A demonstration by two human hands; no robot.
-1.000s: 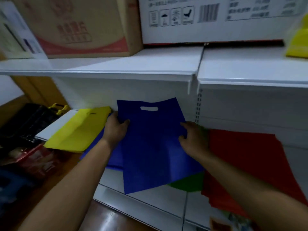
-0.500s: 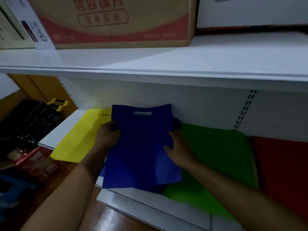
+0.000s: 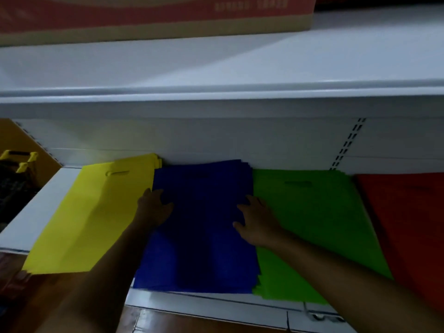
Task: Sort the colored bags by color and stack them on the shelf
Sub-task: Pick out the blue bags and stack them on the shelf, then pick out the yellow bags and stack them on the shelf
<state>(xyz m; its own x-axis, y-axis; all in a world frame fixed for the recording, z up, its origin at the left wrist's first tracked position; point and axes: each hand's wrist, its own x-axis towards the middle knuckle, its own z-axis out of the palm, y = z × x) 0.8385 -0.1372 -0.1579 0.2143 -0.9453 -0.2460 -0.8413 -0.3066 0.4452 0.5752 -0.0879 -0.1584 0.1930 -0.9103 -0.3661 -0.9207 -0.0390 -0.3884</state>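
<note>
**Both hands lying on the blue stack**

Four stacks of flat bags are lying side by side on the white shelf point(image 3: 36, 212), each with its handle cut-out toward the back wall. From the left they are running yellow bags point(image 3: 96, 212), blue bags point(image 3: 204, 248), green bags point(image 3: 312, 224) and red bags point(image 3: 408, 224), with neighbouring stacks touching or slightly overlapping along their edges. The front ends of the stacks are hanging over the shelf's front lip.

The left hand point(image 3: 155, 210) is resting at the left edge of the blue stack, right at the seam with the yellow one; its fingers are looking loosely curled against the fabric, but the dim light is making it hard to tell whether they are pinching the edge. The right hand point(image 3: 257, 222) is lying flat at the right edge of the blue stack, beside the green one, its fingers spread and pressing down on the top bag.

Above, an upper shelf point(image 3: 216, 68) is carrying a cardboard box point(image 3: 156, 20). At far left, a dark basket point(image 3: 14, 179) with yellow handles is sitting beyond the shelf end.
</note>
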